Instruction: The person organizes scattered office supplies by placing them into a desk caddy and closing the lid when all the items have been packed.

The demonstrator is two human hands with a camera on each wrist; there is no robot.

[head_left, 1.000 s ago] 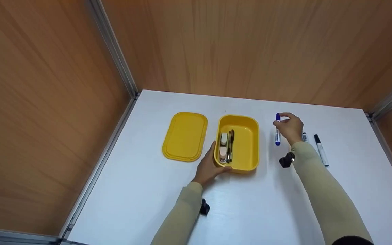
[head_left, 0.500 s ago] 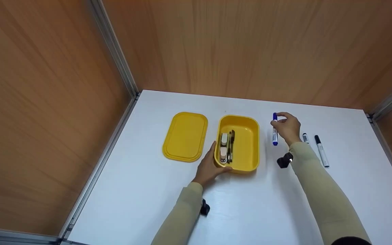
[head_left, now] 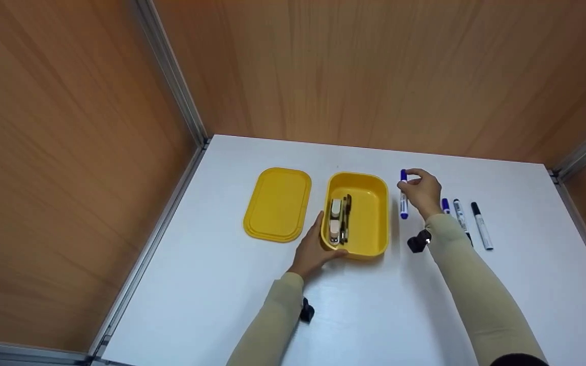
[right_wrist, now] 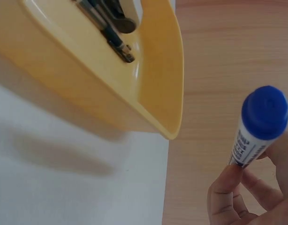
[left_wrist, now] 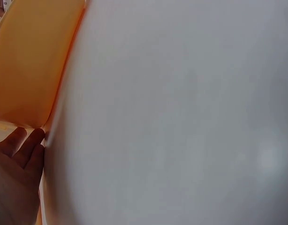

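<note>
Our right hand (head_left: pixel 421 192) pinches a blue-capped marker (head_left: pixel 403 195) between thumb and fingertips, holding it lifted off the white table (head_left: pixel 374 315) with its cap pointing away from us. From the right wrist we see the cap (right_wrist: pixel 265 111) standing clear above our curled fingers (right_wrist: pixel 227 187), with the printed barrel running down into the grip. Just to the left of this hand sits the open yellow box (head_left: pixel 369 213), close to the marker but not touching it. On the other side of the hand, three more markers (head_left: pixel 480 223) lie on the table side by side, one partly hidden behind our wrist.

Our left hand (head_left: pixel 312 251) rests against the near left corner of the box, thumb up along its left wall and fingers curved round its near end, so it has hold of the box. Beyond those fingers, inside the box, lie a pale stapler (head_left: pixel 334 221) and a dark pen-like item (head_left: pixel 345 216) beside it. Further left of this hand, the yellow lid (head_left: pixel 277 204) lies flat on the table, apart from the box.
</note>
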